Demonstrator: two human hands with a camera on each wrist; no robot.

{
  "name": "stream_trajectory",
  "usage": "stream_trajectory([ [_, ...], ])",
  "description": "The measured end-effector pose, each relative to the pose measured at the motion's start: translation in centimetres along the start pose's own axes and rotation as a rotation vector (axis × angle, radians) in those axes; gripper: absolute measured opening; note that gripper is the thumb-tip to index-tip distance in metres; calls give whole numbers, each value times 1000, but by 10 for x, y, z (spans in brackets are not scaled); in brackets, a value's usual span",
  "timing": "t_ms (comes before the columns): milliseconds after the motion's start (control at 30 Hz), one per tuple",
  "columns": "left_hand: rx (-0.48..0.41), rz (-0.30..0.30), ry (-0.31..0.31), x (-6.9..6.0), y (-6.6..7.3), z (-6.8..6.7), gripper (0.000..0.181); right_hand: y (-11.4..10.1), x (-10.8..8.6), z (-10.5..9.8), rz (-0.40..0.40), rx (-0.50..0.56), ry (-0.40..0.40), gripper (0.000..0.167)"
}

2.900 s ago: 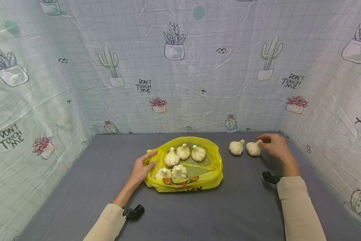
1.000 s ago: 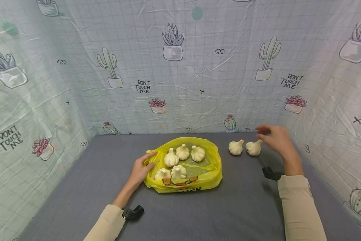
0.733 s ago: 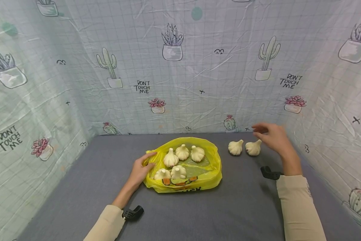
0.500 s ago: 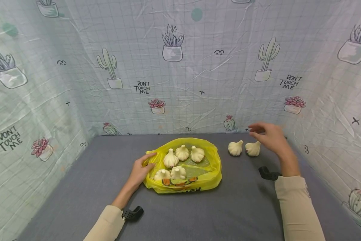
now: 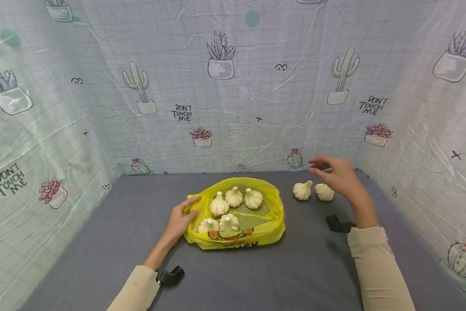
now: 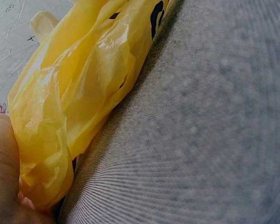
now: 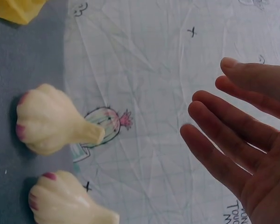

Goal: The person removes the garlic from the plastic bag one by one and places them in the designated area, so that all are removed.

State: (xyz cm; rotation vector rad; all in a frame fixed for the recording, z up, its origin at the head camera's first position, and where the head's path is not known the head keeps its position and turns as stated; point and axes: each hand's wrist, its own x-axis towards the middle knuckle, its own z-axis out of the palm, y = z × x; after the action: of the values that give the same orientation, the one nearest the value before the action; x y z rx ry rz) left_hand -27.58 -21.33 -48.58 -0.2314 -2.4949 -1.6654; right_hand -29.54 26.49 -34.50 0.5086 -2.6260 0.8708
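Note:
A yellow plastic bag lies with its mouth spread wide, and several garlic bulbs sit inside it. My left hand holds the bag's left edge, fingers and thumb at the rim; the left wrist view has the hand against the crumpled plastic, with most fingers hidden. Two more garlic bulbs stand right of the bag: a left one and a right one, whose stem the hand hides. Above them hovers my right hand, its fingers extended and holding nothing, apart from both bulbs in the right wrist view.
Grey cloth covers the table. A pale curtain printed with cacti rises behind it and along both sides. A black wrist camera is strapped to the left wrist, another camera to the right.
My right hand has left the right-hand garlic bulb, lifted up and drifted left over the pair. The left hand and the bag stay put.

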Motion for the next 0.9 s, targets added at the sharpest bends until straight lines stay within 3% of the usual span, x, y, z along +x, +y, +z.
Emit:
stream_trajectory([
  [267,-11,-22,3,-1,1,-1,44,-14,3,7,-56,15,-13,32],
  [667,-2,-3,6,-1,0,0,44,-45,6,13,-109,25,-57,30],
  [900,-16,-12,3,-1,2,0,44,-66,15,28,-172,76,-106,29],
])
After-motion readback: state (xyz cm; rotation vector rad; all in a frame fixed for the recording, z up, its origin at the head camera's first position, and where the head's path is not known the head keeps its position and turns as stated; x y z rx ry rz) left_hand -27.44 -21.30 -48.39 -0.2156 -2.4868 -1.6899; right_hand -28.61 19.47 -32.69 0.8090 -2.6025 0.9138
